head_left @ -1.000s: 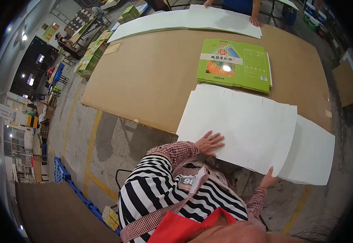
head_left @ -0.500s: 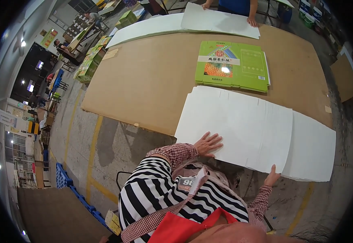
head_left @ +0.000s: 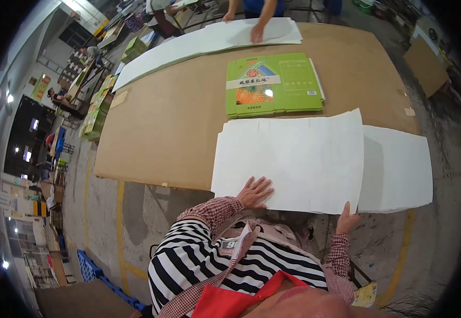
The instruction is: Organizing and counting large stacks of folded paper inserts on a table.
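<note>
Lying flat, fingers spread, the left hand [head_left: 255,192] presses the white sheet [head_left: 294,159]; the right hand's [head_left: 346,220] grip pinches its corner.

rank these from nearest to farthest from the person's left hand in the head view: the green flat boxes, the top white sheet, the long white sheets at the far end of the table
1. Top white sheet: the left hand lies flat on its near edge.
2. Green flat boxes: a stack in the middle of the table, just past the sheet's far edge.
3. Long white sheets: at the far end, where another person's hand presses on them.
</note>
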Available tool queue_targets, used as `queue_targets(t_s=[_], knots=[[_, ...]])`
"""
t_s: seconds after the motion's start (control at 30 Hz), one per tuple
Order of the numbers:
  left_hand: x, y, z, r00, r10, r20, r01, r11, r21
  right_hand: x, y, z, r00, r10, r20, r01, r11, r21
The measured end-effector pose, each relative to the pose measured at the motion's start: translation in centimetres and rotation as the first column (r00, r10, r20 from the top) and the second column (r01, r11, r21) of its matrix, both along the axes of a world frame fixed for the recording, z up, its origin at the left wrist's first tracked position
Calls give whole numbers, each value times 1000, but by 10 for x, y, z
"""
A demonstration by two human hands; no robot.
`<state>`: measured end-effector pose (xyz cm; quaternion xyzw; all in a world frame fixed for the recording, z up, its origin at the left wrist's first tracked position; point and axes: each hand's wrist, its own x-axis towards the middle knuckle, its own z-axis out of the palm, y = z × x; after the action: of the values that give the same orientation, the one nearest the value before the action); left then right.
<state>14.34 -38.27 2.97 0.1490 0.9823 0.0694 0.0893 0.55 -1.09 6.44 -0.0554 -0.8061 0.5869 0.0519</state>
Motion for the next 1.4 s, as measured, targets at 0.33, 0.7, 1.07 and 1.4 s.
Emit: queue_targets(t_s=[0.33, 0.7, 1.07, 1.4], knots=[[16, -3, 5, 1000, 24, -7, -25, 999, -23, 2, 1, -10, 981, -66, 180, 80, 994, -73], [-1, 4, 7, 998, 55, 15, -55, 998, -4, -54, 62, -23, 988, -79, 135, 110, 965, -239], [94, -2, -10, -273, 914, 301, -771, -395, 500, -97, 90, -48, 975, 40, 218, -131, 898, 419], [77, 43, -60, -159, -39, 986, -288, -954, -85, -107, 93, -63, 981, 60, 186, -123, 930, 346]])
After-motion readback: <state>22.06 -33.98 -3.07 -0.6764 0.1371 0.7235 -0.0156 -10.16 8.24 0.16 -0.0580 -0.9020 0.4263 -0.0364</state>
